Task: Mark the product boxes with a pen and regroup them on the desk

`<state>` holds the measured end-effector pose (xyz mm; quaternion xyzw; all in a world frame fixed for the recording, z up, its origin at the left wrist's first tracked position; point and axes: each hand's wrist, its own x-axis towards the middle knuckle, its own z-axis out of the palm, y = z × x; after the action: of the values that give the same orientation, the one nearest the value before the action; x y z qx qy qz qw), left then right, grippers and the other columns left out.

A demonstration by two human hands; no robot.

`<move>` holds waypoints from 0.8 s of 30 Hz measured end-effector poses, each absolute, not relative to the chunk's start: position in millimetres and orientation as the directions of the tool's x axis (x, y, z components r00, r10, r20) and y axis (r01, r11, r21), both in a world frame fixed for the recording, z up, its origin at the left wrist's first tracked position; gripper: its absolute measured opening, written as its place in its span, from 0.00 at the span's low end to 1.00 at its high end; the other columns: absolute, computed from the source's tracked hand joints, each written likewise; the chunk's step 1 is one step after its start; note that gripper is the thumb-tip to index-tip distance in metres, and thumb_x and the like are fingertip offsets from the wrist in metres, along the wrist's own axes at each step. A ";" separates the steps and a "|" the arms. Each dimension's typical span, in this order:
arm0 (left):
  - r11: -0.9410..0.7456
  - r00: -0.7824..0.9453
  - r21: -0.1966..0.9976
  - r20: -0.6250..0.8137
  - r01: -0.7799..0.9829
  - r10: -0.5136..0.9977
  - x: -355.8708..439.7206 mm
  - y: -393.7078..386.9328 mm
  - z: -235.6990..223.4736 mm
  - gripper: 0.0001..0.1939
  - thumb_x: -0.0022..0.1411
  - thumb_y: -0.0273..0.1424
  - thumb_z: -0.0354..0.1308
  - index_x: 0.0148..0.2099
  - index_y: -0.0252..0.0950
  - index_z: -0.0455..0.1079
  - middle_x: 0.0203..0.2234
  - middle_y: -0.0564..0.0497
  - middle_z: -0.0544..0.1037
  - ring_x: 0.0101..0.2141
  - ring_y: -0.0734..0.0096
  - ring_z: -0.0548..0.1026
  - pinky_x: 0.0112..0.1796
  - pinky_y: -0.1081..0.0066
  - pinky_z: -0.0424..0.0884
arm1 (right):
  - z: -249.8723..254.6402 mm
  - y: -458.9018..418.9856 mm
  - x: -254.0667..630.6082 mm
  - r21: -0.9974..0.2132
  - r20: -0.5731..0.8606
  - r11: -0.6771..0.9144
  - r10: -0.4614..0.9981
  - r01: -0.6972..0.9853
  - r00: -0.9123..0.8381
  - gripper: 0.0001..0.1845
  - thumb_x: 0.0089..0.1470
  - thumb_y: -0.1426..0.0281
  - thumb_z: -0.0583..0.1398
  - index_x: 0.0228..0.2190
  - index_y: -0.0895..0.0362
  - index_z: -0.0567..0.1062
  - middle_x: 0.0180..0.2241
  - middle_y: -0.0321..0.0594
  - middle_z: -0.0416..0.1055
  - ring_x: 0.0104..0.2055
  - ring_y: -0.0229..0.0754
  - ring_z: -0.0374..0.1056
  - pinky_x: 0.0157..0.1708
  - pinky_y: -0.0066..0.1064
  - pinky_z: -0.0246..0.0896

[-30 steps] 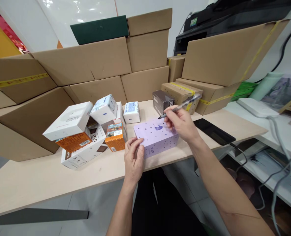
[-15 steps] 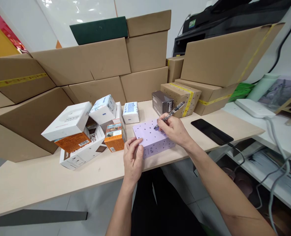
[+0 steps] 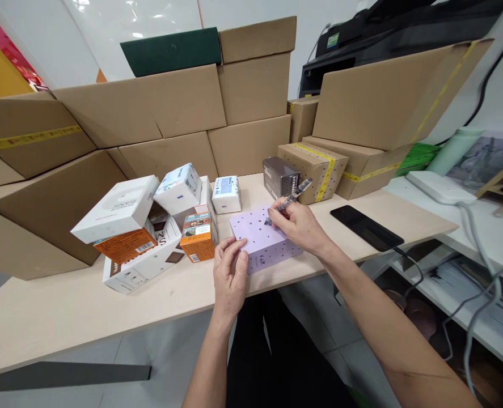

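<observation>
A lilac box (image 3: 257, 238) with small dark dots lies flat near the front edge of the light wooden table (image 3: 85, 306). My left hand (image 3: 231, 275) rests on the box's near left corner and holds it steady. My right hand (image 3: 299, 225) grips a pen (image 3: 287, 201), and the pen's tip touches the top of the lilac box near its far side.
Several small product boxes (image 3: 149, 226) are heaped left of the lilac box. A dark grey box (image 3: 280, 177) and a taped brown carton (image 3: 315, 161) stand behind it. A black phone (image 3: 366, 226) lies to the right. Large cardboard cartons (image 3: 170, 107) wall the back.
My right hand has come down and to the left, bringing the pen's tip from above the box onto its top. My left hand has stayed on the corner.
</observation>
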<state>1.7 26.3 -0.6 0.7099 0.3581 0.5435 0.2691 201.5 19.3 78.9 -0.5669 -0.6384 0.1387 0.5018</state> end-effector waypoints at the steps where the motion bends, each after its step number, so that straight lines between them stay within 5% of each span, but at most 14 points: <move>1: -0.597 0.152 0.773 0.577 0.216 0.802 1.6 26.3 -0.6 0.14 0.69 0.40 0.53 0.51 0.43 0.75 0.50 0.45 0.70 0.57 0.62 0.67 0.57 0.61 0.64 | 78.8 19.6 201.6 -0.745 0.480 0.317 0.866 0.587 0.141 0.12 0.61 0.63 0.55 0.28 0.55 0.71 0.23 0.34 0.72 0.27 0.38 0.68 0.31 0.30 0.57; 24: -0.607 0.150 0.763 0.588 0.222 0.795 2.0 26.4 0.7 0.14 0.70 0.40 0.53 0.51 0.42 0.75 0.50 0.44 0.71 0.57 0.62 0.67 0.57 0.60 0.64 | 76.5 18.1 200.9 -0.773 0.496 0.335 0.849 0.538 0.184 0.13 0.61 0.61 0.56 0.27 0.55 0.70 0.22 0.33 0.70 0.24 0.36 0.65 0.28 0.29 0.57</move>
<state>2.0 26.4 0.7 0.7114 0.3573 0.5453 0.2624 200.9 18.1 76.5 -0.5575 -0.6219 0.1466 0.5300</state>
